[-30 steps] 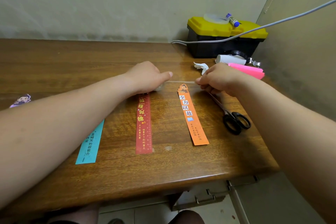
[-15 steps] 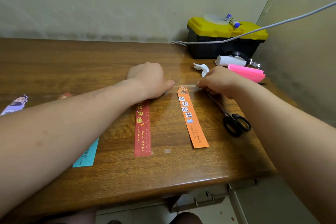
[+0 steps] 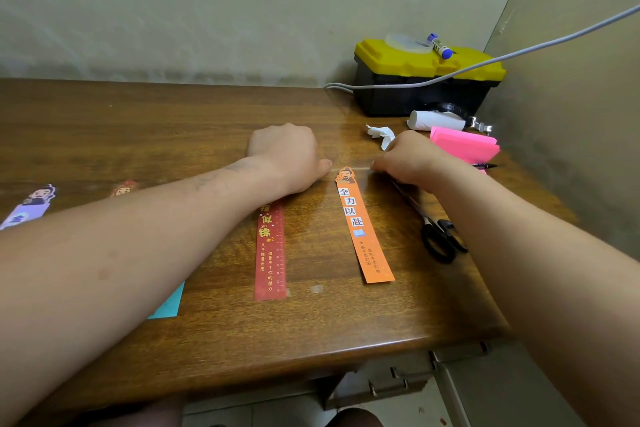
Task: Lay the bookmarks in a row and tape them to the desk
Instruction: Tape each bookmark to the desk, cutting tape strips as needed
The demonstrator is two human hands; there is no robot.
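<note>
Several bookmarks lie in a row on the wooden desk [image 3: 138, 121]: a purple one [image 3: 26, 206] at far left, an orange-topped one [image 3: 123, 188] mostly hidden by my left arm, a teal one [image 3: 168, 303] showing only its lower corner, a dark red one [image 3: 270, 250], and an orange one [image 3: 363, 227]. A strip of clear tape [image 3: 349, 169] stretches across the orange bookmark's top. My left hand [image 3: 287, 156] presses one tape end near the red bookmark's top. My right hand [image 3: 412, 158] pinches the other end, right of the orange bookmark.
Black-handled scissors [image 3: 440, 236] lie right of the orange bookmark, partly under my right arm. Behind are pink sticky notes [image 3: 464, 146], crumpled white paper [image 3: 381, 133], a white roll [image 3: 436, 120], and a black and yellow toolbox [image 3: 426, 80] with a grey cable across it. Walls close the back and right.
Both hands lowered the tape a little onto the orange bookmark's top. The view shifted slightly, showing more of the purple and orange-topped bookmarks at left.
</note>
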